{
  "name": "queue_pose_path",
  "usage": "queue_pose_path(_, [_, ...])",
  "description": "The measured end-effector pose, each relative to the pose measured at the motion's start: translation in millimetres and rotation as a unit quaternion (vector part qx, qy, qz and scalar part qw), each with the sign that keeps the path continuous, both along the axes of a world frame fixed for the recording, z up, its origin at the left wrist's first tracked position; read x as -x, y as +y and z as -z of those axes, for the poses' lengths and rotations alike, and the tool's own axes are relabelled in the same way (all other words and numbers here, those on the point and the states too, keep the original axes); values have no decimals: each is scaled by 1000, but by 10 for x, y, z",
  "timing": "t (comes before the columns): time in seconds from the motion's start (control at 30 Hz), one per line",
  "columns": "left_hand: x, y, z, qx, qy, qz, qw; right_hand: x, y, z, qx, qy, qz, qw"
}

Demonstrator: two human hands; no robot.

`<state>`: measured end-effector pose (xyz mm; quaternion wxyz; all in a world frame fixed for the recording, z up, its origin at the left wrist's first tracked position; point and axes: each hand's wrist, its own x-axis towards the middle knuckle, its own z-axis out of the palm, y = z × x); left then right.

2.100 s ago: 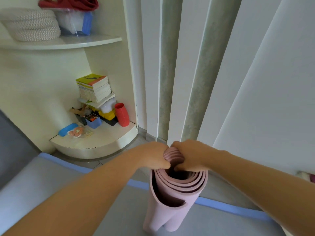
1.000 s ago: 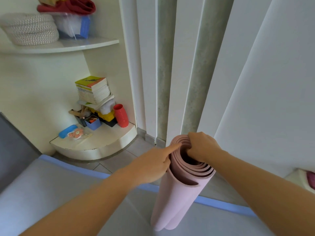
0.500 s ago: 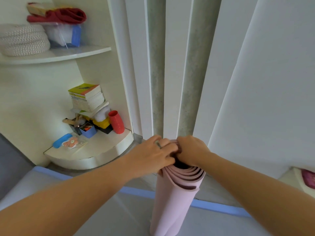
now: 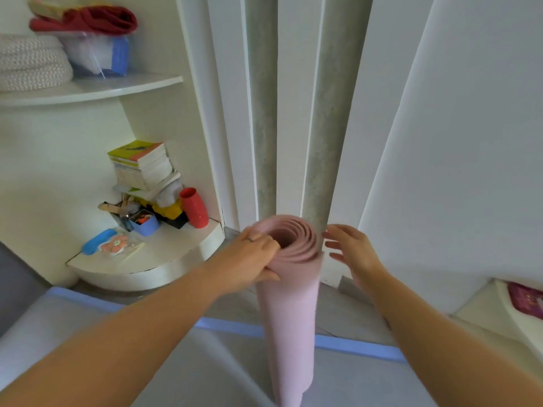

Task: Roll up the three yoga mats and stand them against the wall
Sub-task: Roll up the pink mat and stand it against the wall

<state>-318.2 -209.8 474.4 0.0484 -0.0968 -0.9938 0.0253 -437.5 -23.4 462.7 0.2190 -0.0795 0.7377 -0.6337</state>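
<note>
Hands number two: left hand (image 4: 249, 255) grips one upright pink mat roll (image 4: 289, 312), right hand (image 4: 351, 249) spread wide beside.

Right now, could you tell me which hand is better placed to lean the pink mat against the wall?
Left, probably. The left hand grips the top rim of the mat, so it can tip it toward the wall. The right hand is open beside it, holding nothing.

Bright, soft daylight — hands blurred, edges bowed
</note>
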Motion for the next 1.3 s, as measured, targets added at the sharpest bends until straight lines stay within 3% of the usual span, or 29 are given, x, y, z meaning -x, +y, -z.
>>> queue_pose_path(0.07, [7, -99, 48, -13, -10, -59, 998, -91, 101, 220, 23, -117, -2, 993])
queue_pose_path(0.13, [8, -117, 93, -28, -18, -86, 996, -207, 127, 376, 4, -172, -69, 983])
queue_pose_path(0.27, [21, -31, 92, -82, -13, -105, 991, -222, 54, 487, -127, -55, -196, 971])
queue_pose_path(0.43, [-9, -90, 77, -93, -23, -136, 986, -154, -7, 549, -245, 13, -245, 938])
queue_pose_path(0.6, [-72, -193, 108, -107, -15, -157, 982, -120, -41, 550, -345, 49, -344, 872])
queue_pose_path(0.83, [-146, -180, 126, -89, -29, -141, 986, -34, -151, 459, -435, 237, -289, 820])
queue_pose_path(0.9, [-178, -128, 128, -77, -31, -113, 990, -45, -190, 532, -432, 252, -266, 824])
queue_pose_path(1.07, [-235, -48, 188, -78, 29, -70, 994, -73, -265, 637, -372, 229, -206, 876])
queue_pose_path(1.2, [-344, -31, 278, -101, 92, -93, 986, -265, -277, 668, -339, 235, -214, 886])
queue_pose_path(1.3, [-366, 96, 319, -107, 127, -121, 979, -418, -257, 537, -243, 244, -226, 911])
